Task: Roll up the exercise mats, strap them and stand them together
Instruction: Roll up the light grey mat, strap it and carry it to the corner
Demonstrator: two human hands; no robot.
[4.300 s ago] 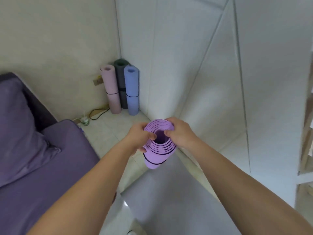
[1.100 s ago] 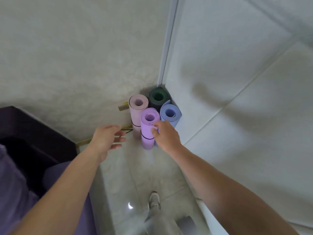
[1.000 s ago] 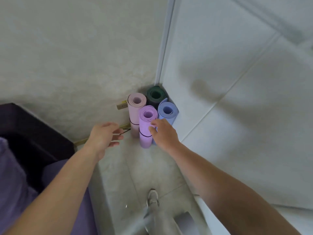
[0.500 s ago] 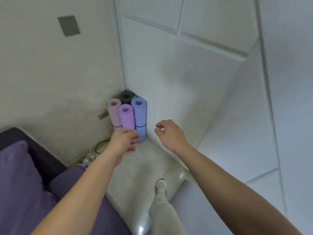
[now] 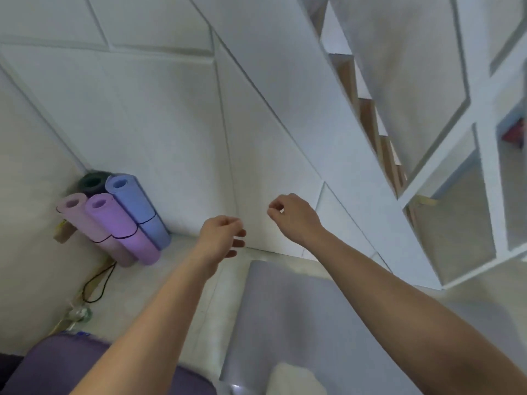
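Note:
Several rolled, strapped mats stand together in the room corner at the left: a purple mat (image 5: 119, 226) in front, a pink mat (image 5: 85, 220) to its left, a blue mat (image 5: 134, 203) to its right and a dark green mat (image 5: 92, 181) behind. A grey mat (image 5: 285, 312) lies flat on the floor below my arms. My left hand (image 5: 221, 238) and my right hand (image 5: 293, 218) hang in the air to the right of the rolls, fingers loosely curled, holding nothing.
White panelled walls (image 5: 176, 115) close the corner. A staircase with wooden steps (image 5: 368, 115) rises at the upper right. A purple sofa edge (image 5: 57, 363) lies at the lower left. A black cable (image 5: 97, 283) and a small glass jar (image 5: 77, 313) sit on the floor.
The purple roll was carried to the corner and stood among the others. Both hands have since let go and drawn away to the right as my view turned right.

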